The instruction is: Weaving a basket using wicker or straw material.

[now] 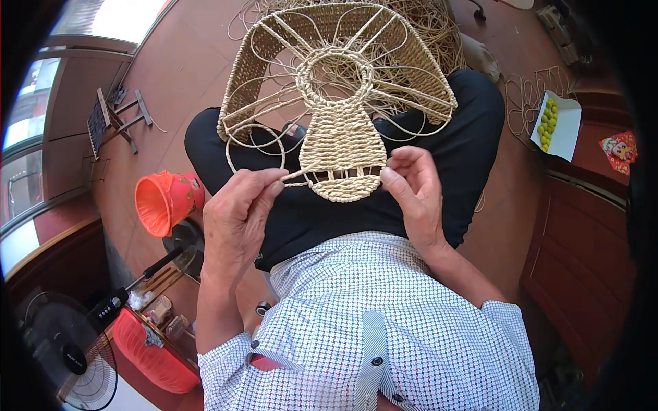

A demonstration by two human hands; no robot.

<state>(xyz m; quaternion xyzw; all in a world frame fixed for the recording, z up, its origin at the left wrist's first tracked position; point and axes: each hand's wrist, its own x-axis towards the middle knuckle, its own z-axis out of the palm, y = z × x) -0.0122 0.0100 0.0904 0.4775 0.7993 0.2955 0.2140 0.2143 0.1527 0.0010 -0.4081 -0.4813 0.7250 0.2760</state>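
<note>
A half-round woven straw piece (346, 137) rests over my lap, with its tall curved wall (257, 68) away from me. Twisted straw spokes run from that wall to a wrapped ring (301, 75) in the middle. Below the ring, a tightly woven panel narrows to a rounded end, and a row of bare uprights shows as a gap near that end. My left hand (236, 212) pinches a straw cord (295, 176) just left of the gap; a loop of it curls up beside the panel. At the panel's right edge, my right hand (417, 195) grips the weave between thumb and fingers.
A large heap of loose straw cord (432, 34) lies on the floor beyond the piece. To the left are a red bin (164, 198), a small wooden stool (120, 120) and a fan (72, 356). A white tray of yellow-green fruit (565, 127) sits at the right.
</note>
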